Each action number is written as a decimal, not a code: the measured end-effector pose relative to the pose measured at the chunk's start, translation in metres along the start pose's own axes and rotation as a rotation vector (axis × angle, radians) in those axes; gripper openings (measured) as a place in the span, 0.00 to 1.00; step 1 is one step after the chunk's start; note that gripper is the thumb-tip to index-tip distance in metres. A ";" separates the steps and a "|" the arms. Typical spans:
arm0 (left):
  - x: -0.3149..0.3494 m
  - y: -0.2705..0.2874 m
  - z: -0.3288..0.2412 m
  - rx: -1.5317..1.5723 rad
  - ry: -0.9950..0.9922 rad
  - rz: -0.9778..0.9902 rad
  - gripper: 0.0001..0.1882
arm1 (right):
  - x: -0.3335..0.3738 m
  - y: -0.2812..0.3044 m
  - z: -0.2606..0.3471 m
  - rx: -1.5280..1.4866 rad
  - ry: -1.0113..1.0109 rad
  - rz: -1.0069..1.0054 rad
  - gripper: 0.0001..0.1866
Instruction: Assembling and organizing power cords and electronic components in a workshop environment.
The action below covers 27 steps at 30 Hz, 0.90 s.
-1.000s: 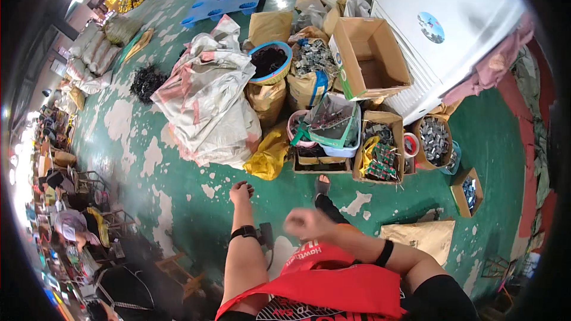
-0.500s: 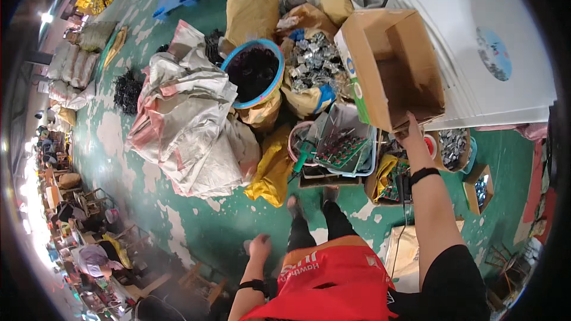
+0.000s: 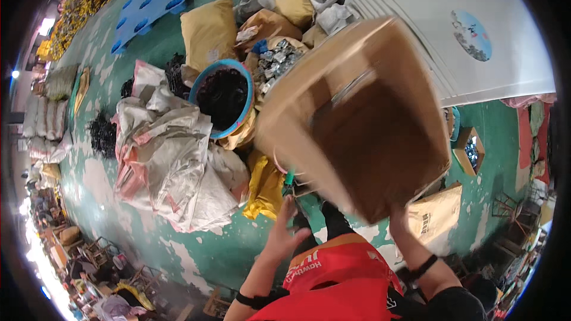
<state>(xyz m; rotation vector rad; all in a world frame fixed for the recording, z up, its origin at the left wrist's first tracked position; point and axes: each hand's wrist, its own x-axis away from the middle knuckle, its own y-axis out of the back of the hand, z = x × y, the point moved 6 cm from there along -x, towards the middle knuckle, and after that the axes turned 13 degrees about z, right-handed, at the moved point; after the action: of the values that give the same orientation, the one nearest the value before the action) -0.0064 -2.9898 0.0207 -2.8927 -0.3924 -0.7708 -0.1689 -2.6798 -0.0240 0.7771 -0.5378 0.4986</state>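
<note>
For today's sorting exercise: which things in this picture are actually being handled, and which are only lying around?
In hand:
- cardboard box, lifted and blurred
- right hand, gripping the box's lower edge
- left hand, open, reaching up towards the box

Lying about:
- blue-rimmed tub of dark pieces
- crumpled woven sacks
- yellow bag
- white cabinet
- blue pallet

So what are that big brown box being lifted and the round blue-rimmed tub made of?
The box looks like plain corrugated cardboard: matte brown, with folded flaps, though blurred here. The right hand grips its lower edge. The tub seems to be plastic, judging by its smooth, bright blue rim; its dark contents are unclear.
</note>
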 end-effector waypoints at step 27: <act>0.177 -0.020 0.110 0.831 0.872 -0.929 0.21 | 0.058 -0.092 0.090 0.225 0.220 0.852 0.39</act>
<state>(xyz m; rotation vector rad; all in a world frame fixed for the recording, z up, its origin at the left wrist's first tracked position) 0.1882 -2.9115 0.0161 -1.3335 -1.4737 -1.3976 -0.0943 -2.7918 0.0180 0.6679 -0.5996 1.4354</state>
